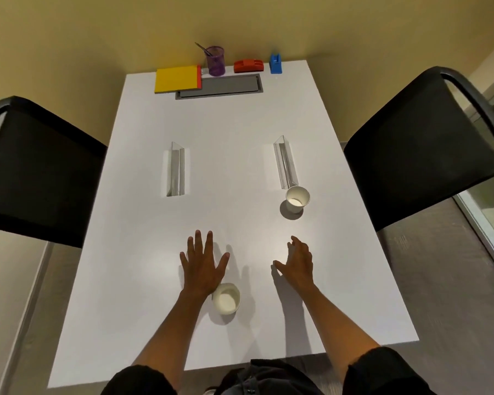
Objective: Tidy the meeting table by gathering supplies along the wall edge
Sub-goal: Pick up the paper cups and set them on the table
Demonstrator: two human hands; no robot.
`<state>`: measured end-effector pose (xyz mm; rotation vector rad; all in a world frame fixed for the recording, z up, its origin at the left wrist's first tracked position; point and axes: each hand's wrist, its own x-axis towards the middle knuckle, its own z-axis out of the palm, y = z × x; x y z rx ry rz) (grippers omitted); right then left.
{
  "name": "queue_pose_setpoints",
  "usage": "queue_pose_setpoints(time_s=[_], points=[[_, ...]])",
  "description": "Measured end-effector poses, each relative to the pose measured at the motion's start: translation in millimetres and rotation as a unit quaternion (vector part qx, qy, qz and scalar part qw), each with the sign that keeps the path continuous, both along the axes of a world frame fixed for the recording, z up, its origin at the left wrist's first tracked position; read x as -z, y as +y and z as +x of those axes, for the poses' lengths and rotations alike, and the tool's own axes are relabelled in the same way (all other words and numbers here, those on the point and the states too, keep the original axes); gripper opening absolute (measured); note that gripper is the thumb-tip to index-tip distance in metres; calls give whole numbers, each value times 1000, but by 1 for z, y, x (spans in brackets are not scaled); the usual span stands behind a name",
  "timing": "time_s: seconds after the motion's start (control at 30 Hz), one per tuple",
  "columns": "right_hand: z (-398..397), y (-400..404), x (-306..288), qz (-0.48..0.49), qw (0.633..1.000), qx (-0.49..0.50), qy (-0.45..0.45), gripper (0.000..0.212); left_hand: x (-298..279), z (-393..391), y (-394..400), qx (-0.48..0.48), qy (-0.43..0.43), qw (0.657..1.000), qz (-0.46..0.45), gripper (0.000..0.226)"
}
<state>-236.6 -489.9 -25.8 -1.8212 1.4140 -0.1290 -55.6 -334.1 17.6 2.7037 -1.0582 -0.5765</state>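
Along the wall edge of the white table (143, 252) stand a yellow notebook (176, 79), a purple mesh pen cup (216, 61), a red stapler-like item (248, 65) and a small blue holder (275, 63). Two clear acrylic sign holders lie mid-table, one at the left (176, 169) and one at the right (285, 162). One white paper cup (296, 198) stands by the right holder. A second paper cup (226, 298) stands just right of my left wrist. My left hand (203, 263) hovers flat with fingers spread, empty. My right hand (297, 260) is open and empty too.
A grey cable hatch (228, 86) is set into the table near the wall. Black chairs stand on the left (35, 172) and right (422, 143) sides of the table.
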Motion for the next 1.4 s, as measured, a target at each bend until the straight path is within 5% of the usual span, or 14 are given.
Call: queue_pose_setpoints(time_s=[0.27,0.53,1.0,1.4], points=[[-12,76,-5,13,998,-57,-6,88,-10,-14,75,-19,8,1000,-5,102],[-4,131,2,49,992,-111,-24,95,-5,-23,142,-28,11,999,14,87],[18,167,14,47,993,-35,-98,88,6,-28,234,-38,7,999,26,87],[23,180,18,30,994,-7,-106,81,7,-14,234,-23,6,1000,-1,78]])
